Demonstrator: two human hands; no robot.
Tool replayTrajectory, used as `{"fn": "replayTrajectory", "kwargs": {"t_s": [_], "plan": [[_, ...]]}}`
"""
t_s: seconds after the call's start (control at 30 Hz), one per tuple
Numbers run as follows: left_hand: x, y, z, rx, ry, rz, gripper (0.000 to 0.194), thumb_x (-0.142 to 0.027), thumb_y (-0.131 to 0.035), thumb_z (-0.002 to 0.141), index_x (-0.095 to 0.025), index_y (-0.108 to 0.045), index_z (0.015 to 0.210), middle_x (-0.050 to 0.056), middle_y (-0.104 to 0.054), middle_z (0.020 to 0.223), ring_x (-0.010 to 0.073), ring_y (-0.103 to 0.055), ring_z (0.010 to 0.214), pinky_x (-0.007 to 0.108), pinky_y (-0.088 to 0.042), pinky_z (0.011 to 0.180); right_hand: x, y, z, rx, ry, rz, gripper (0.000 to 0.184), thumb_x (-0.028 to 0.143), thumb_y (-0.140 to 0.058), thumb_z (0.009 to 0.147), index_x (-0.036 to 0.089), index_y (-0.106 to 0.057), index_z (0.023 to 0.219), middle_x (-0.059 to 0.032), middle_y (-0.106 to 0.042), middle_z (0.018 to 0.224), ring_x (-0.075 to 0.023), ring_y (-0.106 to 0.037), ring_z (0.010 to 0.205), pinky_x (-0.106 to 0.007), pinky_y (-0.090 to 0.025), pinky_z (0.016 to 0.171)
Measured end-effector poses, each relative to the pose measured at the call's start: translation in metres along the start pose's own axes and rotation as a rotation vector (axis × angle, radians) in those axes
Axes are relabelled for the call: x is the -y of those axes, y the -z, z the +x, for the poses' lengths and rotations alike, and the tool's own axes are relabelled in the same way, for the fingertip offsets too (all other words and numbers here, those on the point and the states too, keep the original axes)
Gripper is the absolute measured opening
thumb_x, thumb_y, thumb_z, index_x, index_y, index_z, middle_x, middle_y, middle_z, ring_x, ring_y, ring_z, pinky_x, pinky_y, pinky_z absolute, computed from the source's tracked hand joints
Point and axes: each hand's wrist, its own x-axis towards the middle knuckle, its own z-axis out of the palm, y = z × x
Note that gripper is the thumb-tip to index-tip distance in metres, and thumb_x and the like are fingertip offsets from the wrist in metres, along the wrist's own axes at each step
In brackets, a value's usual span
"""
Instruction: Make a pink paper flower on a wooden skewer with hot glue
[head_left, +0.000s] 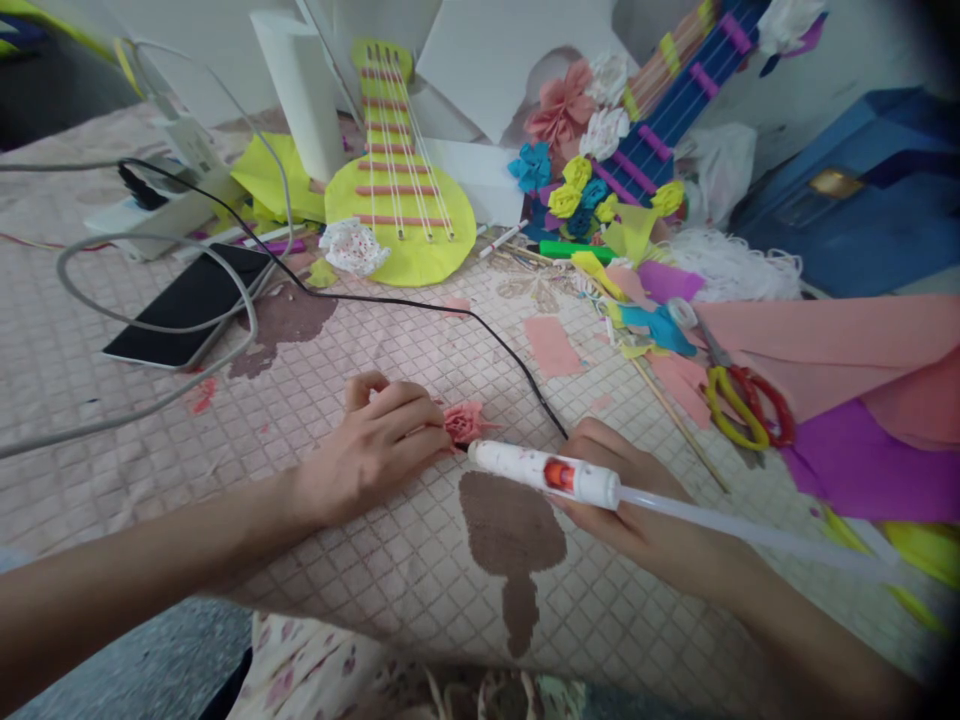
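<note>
The left hand [371, 445] pinched a pink flower [463, 422] in closed fingers; the right hand [637, 510] gripped a glue gun [544, 472], nozzle seemingly touching the flower.

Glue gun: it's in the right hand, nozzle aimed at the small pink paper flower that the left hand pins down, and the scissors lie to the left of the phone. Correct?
Not quite. The head view shows the scissors on the right, by the pink paper sheets, far from the phone. The rest holds: right hand holds the glue gun; left hand pins the flower.
</note>
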Motion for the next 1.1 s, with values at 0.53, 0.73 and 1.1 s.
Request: {"fn": "replayTrajectory", "kwargs": {"t_s": [0.53, 0.73, 1.1], "plan": [[-0.001, -0.001, 0.007, 0.027, 0.21, -0.174, 0.007, -0.025, -0.058, 0.088, -0.022, -0.063, 0.084, -0.001, -0.065, 0.088, 0.0167, -0.052, 0.09, 0.036, -0.03, 0.083, -0.003, 0.006, -0.007, -0.042, 0.045, 0.048, 0.003, 0.025, -0.053, 0.089, 0.023, -0.051, 0.09, 0.0012, -0.049, 0.083, -0.0111, -0.051, 0.07, -0.024, -0.04, 0.06], [-0.002, -0.002, 0.013, 0.026, 0.361, -0.307, 0.011, -0.027, -0.061, 0.084, -0.017, -0.059, 0.08, 0.002, -0.061, 0.083, 0.0164, -0.052, 0.085, 0.032, -0.039, 0.079, -0.001, 0.007, -0.009, -0.096, 0.054, 0.015, 0.004, 0.022, -0.053, 0.087, 0.023, -0.05, 0.085, 0.0008, -0.05, 0.079, -0.0125, -0.051, 0.069, -0.024, -0.039, 0.057], [-0.003, -0.009, 0.016, 0.012, 0.475, -0.372, 0.024, -0.032, -0.062, 0.083, -0.016, -0.054, 0.1, 0.006, -0.06, 0.096, 0.0171, -0.057, 0.09, 0.031, -0.049, 0.077, -0.009, 0.011, -0.009, -0.178, 0.048, -0.04, 0.014, 0.026, -0.052, 0.089, 0.023, -0.044, 0.078, 0.0011, -0.048, 0.074, -0.0128, -0.048, 0.065, -0.025, -0.037, 0.055]]}}
